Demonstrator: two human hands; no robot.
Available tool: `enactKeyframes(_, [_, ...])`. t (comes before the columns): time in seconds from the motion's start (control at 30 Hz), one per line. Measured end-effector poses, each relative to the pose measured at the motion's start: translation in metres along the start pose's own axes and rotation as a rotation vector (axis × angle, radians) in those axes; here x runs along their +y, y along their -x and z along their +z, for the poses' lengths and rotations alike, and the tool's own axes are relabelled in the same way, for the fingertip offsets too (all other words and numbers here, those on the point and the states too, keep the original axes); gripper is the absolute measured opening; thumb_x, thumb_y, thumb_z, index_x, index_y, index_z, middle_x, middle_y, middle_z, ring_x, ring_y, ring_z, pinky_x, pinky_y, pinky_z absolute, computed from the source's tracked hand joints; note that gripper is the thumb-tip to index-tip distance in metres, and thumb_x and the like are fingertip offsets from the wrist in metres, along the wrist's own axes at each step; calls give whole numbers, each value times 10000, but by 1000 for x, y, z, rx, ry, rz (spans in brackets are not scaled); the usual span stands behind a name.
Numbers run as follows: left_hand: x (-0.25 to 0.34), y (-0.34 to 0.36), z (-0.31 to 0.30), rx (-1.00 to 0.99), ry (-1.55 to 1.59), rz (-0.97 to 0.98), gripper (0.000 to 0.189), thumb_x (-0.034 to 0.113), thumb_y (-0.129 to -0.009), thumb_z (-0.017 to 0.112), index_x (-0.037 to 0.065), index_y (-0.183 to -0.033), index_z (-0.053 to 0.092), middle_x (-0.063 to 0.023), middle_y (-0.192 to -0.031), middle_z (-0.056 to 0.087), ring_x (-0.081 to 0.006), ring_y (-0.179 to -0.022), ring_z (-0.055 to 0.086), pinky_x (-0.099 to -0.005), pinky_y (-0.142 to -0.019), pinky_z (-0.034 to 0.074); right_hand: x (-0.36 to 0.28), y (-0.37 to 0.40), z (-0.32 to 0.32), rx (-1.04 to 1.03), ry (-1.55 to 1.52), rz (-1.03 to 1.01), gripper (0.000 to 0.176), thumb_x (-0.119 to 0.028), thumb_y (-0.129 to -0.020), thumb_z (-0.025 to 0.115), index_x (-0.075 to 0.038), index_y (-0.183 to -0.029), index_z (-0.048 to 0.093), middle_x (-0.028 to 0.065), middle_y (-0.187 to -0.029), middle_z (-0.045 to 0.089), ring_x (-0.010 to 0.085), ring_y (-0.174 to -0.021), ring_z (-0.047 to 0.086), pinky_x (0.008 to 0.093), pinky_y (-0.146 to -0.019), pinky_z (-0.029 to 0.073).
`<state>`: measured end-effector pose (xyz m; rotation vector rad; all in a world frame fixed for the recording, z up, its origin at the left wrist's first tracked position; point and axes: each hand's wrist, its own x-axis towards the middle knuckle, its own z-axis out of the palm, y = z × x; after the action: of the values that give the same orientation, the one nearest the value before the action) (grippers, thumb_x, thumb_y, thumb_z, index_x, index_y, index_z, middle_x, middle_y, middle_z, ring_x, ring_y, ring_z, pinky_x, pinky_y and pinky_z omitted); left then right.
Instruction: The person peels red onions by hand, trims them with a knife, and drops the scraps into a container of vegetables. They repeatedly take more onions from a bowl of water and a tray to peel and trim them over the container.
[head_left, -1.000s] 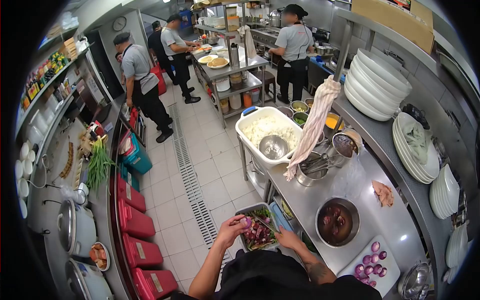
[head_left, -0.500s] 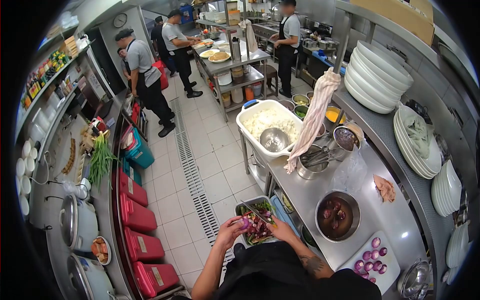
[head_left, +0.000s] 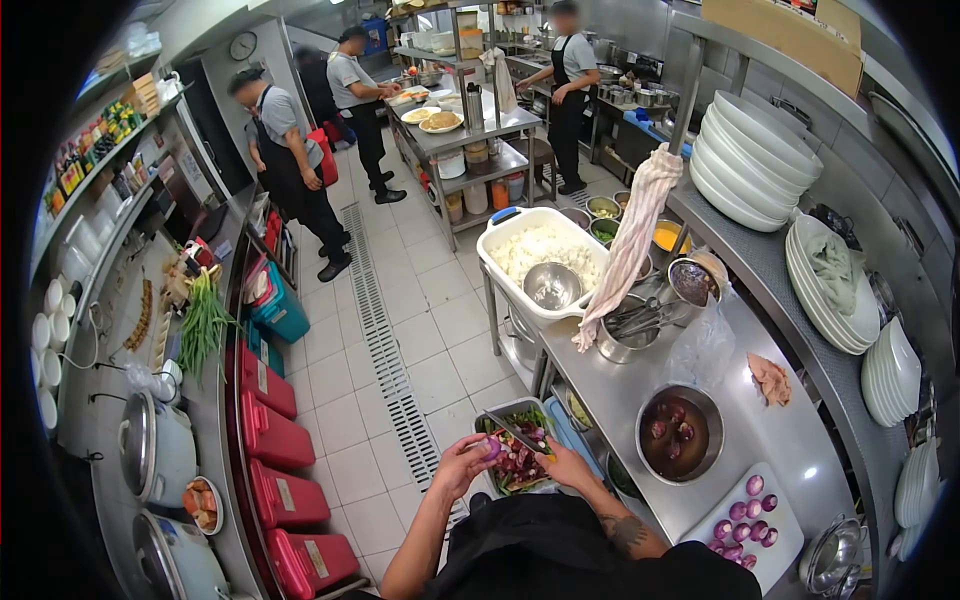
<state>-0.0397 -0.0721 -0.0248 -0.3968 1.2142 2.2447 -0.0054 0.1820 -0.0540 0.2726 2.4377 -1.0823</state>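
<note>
My left hand [head_left: 462,462] holds a small purple onion [head_left: 489,449] over a metal tray [head_left: 487,414] full of purple skins and green scraps. My right hand [head_left: 566,466] grips a knife [head_left: 515,432] whose blade points up and left, its tip above the onion. To the right, on the steel counter, a metal bowl [head_left: 679,432] holds dark water with several onions. A white board [head_left: 745,522] near me carries several peeled purple onions.
A white tub of rice [head_left: 541,257] with a metal bowl sits further along the counter [head_left: 620,400], beside a cloth hanging from a post. Plates are stacked on the right shelf. Red bins line the left counter. Three people stand at the far tables.
The knife blade has dropped slightly toward the onion. The people at the far end have shifted position; the view has tilted a little.
</note>
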Motion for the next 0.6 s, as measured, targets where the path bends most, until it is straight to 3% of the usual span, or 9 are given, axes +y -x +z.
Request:
enactKeyframes(0.33, [5,9,-9,-15,-1,-4,390,34,-886,649,-33,-1245,508,-184,-1120,646,-307,-994,668,-399,-903,556,3,-2,15,-15,29,-16,717,-535,-892,554,-96,-1443,416,248,-1227,607,431,-1172,555,446,-1006,438])
enactKeyframes(0.43, [33,11,-10,-82,111,27,392,64,-885,660,-15,-1243,520,-160,-1140,639,-296,-1000,664,-394,-883,562,4,-5,9,-50,27,-23,719,-537,-897,547,-79,-1436,419,264,-1227,599,429,-1171,555,457,-1011,432])
enactKeyframes(0.6, [94,31,-4,12,15,168,382,79,-891,645,-34,-1235,520,-150,-1139,640,-274,-991,657,-392,-889,556,2,-35,-8,-194,392,-212,603,-461,-903,510,-103,-1388,474,243,-1210,615,415,-1122,588,489,-966,461])
